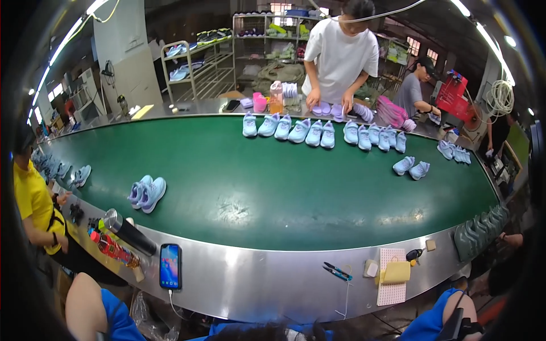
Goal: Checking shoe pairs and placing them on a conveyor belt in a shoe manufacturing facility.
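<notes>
Head view shows neither of my hands: only a left arm in a blue sleeve [105,310] at the lower edge and a right one [449,312] in the lower right corner, so I cannot tell whether either hand is open or closed.

Nearest to them, on the steel ledge [256,278] in front of the green conveyor belt [273,187], lie a smartphone [169,266] on its white cable [173,301], a black flask [129,232] on its side, blue-handled snips [338,271] and a yellow pad [394,273].

Risks as I judge them: the flask could roll and knock the phone; the cable hangs over the edge and could snag a sleeve and drag the phone off; the snips lie loose near the rim.

A pair of light blue shoes [147,192] sits on the belt, well apart from the row of shoes [318,133] by the person in white [340,54].
</notes>
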### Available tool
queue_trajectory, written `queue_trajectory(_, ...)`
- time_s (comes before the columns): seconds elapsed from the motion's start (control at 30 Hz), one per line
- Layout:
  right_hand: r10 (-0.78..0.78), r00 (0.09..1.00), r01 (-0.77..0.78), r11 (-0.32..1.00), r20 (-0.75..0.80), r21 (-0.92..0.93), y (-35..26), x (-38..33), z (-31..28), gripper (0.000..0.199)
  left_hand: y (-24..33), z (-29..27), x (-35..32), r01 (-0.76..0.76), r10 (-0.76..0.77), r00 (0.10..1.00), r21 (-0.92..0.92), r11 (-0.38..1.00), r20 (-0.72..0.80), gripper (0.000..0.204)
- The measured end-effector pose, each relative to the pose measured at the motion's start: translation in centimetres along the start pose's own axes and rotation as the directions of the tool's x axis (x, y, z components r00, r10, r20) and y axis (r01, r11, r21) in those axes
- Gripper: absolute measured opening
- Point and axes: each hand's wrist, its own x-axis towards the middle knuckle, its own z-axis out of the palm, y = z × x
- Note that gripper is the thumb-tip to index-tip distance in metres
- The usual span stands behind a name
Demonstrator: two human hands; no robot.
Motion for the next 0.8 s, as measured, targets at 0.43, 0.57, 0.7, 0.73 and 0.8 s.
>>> queue_trajectory(0.43, -0.116, 0.983, 0.129, 0.988, -0.143, 0.084, -3.3, 0.1, -1.7, 0.049, 1.4, 3.8, 2.2, -0.250, 0.216, 0.965, -0.284, 0.926, -0.147, 0.037)
queue_trajectory(0.57, -0.133, 0.973, 0.167, 0.971, -0.189, 0.173, -3.7, -0.3, -0.3, 0.046, 2.1, 4.1, 2.4, -0.309, 0.266, 0.948, -0.305, 0.901, -0.177, 0.037)
queue_trajectory(0.7, -0.150, 0.957, 0.213, 0.944, -0.248, 0.252, -4.1, -0.6, 1.4, 0.045, 2.5, 4.3, 2.7, -0.377, 0.325, 0.923, -0.326, 0.867, -0.206, 0.037)
queue_trajectory(0.73, -0.157, 0.951, 0.231, 0.934, -0.267, 0.273, -4.1, -0.6, 1.8, 0.044, 2.6, 4.3, 2.8, -0.399, 0.345, 0.914, -0.327, 0.857, -0.214, 0.037)
queue_trajectory(0.8, -0.170, 0.936, 0.268, 0.911, -0.307, 0.314, -4.2, -0.6, 2.7, 0.043, 2.7, 4.4, 3.1, -0.444, 0.386, 0.894, -0.326, 0.835, -0.228, 0.038)
